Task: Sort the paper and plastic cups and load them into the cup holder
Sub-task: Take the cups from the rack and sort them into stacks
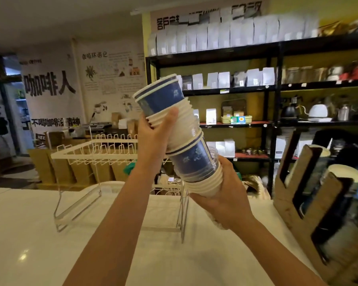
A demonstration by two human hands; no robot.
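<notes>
Cup stack, mixed paper and plastic, tilted midair above the counter: your left hand grips the upper section, right hand clasps the base, likely to separate types for the cup holder at right.

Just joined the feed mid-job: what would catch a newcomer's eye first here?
A long tilted stack of cups, blue and white, fills the centre, held above the counter by the left hand near its top and the right hand at its bottom. At far right stands a cardboard cup holder, already holding cups.
</notes>
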